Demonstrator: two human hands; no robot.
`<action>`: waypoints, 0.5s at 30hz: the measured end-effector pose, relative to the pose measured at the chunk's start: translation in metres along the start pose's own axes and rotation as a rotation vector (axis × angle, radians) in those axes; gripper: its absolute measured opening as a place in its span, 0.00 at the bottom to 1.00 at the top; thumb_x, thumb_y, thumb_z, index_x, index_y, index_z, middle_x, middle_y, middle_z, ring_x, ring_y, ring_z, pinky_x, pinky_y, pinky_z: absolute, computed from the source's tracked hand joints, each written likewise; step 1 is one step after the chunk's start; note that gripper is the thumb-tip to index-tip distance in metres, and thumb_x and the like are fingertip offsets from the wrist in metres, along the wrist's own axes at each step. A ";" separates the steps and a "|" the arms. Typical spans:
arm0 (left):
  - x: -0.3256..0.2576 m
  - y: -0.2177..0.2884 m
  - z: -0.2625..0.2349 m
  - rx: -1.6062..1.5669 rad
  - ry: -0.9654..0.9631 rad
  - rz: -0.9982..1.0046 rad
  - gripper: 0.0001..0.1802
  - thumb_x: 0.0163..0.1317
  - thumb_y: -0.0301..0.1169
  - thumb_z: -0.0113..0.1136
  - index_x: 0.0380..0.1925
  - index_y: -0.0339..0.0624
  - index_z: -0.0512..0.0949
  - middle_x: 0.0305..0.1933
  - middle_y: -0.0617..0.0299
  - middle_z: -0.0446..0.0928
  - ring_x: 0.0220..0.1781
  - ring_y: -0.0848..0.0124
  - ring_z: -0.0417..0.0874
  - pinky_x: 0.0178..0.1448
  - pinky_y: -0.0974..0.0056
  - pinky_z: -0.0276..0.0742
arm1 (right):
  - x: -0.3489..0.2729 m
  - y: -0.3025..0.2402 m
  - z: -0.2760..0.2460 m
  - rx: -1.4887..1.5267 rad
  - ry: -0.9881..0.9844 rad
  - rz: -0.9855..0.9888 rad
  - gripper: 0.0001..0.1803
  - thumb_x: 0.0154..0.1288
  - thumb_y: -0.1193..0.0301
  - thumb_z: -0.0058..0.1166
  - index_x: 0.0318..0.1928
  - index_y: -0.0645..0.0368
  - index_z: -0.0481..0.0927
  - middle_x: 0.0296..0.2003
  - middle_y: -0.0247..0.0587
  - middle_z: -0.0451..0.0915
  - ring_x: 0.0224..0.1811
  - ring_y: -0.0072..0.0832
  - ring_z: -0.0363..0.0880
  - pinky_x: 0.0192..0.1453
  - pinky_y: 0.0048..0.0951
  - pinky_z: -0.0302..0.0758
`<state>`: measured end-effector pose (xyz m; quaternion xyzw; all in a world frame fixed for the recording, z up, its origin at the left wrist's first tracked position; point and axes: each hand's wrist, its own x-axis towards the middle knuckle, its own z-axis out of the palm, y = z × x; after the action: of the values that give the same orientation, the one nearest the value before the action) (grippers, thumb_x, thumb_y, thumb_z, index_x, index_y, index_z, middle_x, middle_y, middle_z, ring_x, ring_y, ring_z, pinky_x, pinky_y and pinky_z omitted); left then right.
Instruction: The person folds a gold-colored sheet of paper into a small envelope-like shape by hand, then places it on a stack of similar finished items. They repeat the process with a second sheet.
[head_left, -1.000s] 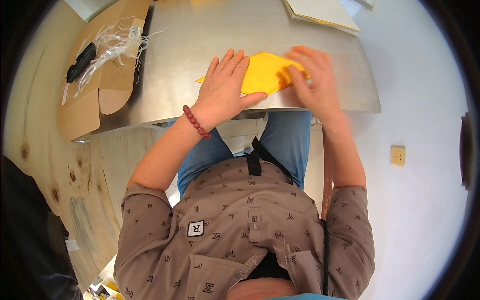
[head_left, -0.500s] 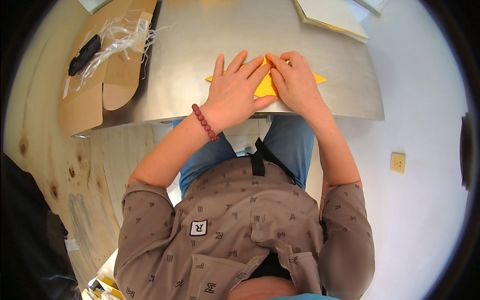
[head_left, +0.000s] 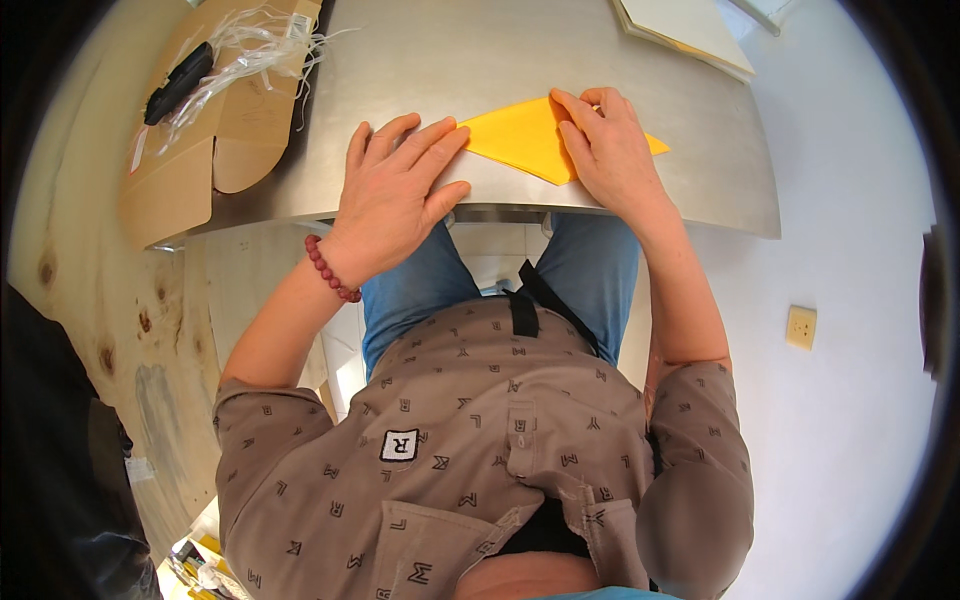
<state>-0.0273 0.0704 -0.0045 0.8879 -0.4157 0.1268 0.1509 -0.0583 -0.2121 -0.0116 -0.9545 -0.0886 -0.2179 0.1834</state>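
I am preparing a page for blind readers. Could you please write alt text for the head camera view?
A seated person presses both hands, left hand and right hand, flat on a folded yellow paper sheet lying on a metal table. An opened cardboard box lies at the table's left edge.

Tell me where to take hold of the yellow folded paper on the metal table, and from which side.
Probably best: pinch the yellow paper at its pointed corner near the table edge, coming from the person's side. It lies flat, the right hand covers its right part and the left hand touches its left tip, so that near point is the free part.
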 end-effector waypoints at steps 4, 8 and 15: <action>0.004 0.004 0.008 -0.010 0.037 0.005 0.28 0.69 0.49 0.61 0.65 0.51 0.77 0.68 0.61 0.75 0.71 0.53 0.68 0.78 0.39 0.55 | -0.004 0.004 -0.014 0.309 -0.058 0.051 0.18 0.70 0.72 0.57 0.59 0.56 0.84 0.53 0.48 0.79 0.56 0.45 0.76 0.62 0.40 0.76; 0.003 0.002 0.009 -0.013 0.063 0.025 0.29 0.68 0.50 0.63 0.64 0.49 0.78 0.67 0.59 0.75 0.70 0.52 0.68 0.78 0.40 0.57 | -0.021 0.014 -0.039 0.240 -0.111 -0.149 0.17 0.67 0.72 0.59 0.55 0.56 0.86 0.58 0.43 0.81 0.61 0.43 0.74 0.66 0.40 0.74; 0.003 0.003 0.011 -0.012 0.108 0.047 0.30 0.66 0.50 0.64 0.63 0.46 0.78 0.65 0.58 0.75 0.69 0.52 0.69 0.76 0.45 0.61 | -0.022 0.028 -0.051 0.238 -0.227 -0.193 0.13 0.67 0.71 0.62 0.51 0.57 0.87 0.55 0.38 0.84 0.63 0.41 0.75 0.67 0.39 0.74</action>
<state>-0.0263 0.0621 -0.0133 0.8688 -0.4284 0.1755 0.1756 -0.0902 -0.2592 0.0126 -0.9315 -0.2250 -0.1134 0.2622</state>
